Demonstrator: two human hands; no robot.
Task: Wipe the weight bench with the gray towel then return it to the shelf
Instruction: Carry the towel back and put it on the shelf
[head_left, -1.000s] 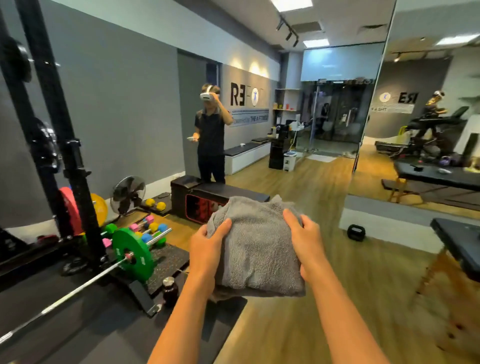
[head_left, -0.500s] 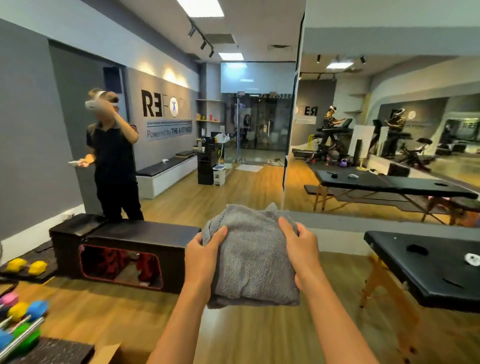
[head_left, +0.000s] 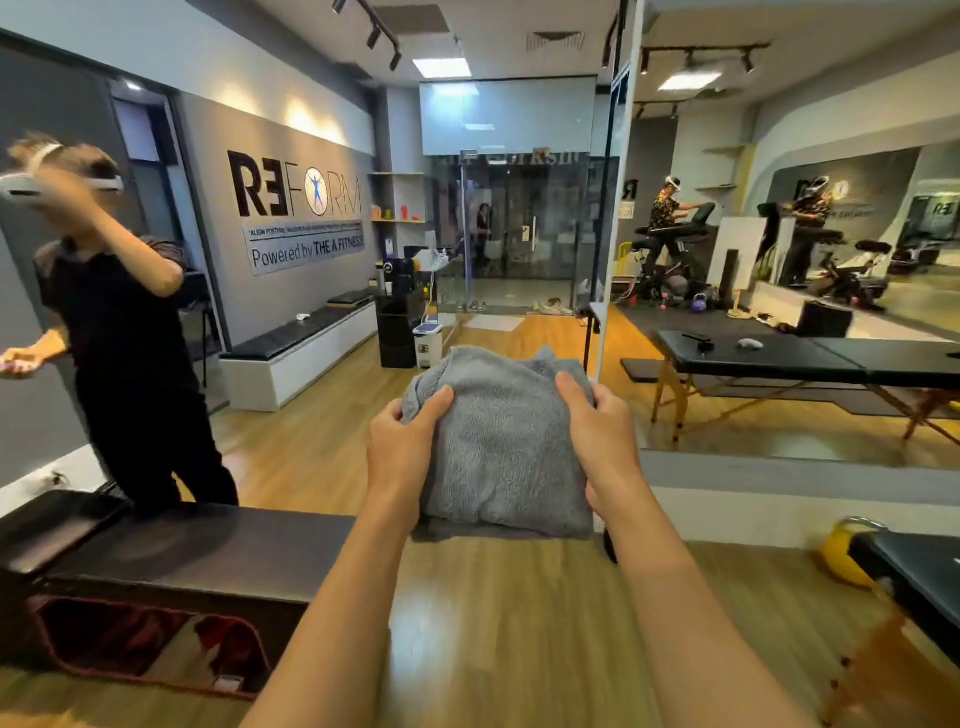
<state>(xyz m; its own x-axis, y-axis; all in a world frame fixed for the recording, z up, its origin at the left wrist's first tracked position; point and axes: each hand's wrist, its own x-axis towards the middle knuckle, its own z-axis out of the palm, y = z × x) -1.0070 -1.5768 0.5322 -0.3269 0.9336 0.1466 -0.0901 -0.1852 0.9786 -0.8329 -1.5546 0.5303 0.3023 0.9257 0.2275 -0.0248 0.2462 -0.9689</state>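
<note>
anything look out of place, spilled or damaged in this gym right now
Nothing spilled or broken shows. The gray towel is folded, held between the left hand and right hand. Only loose ends: shoes scattered on the floor by the glass door, and a yellow kettlebell beside the black table.

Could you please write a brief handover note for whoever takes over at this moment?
The left hand grips the gray towel's left edge; the right hand grips its right edge.
The towel is bunched, in the air over the floor.
The black bench stands lower left, apart from it.
Done: towel picked up; wiping cannot be judged.
Left: wipe if needed, then put the towel away.
</note>
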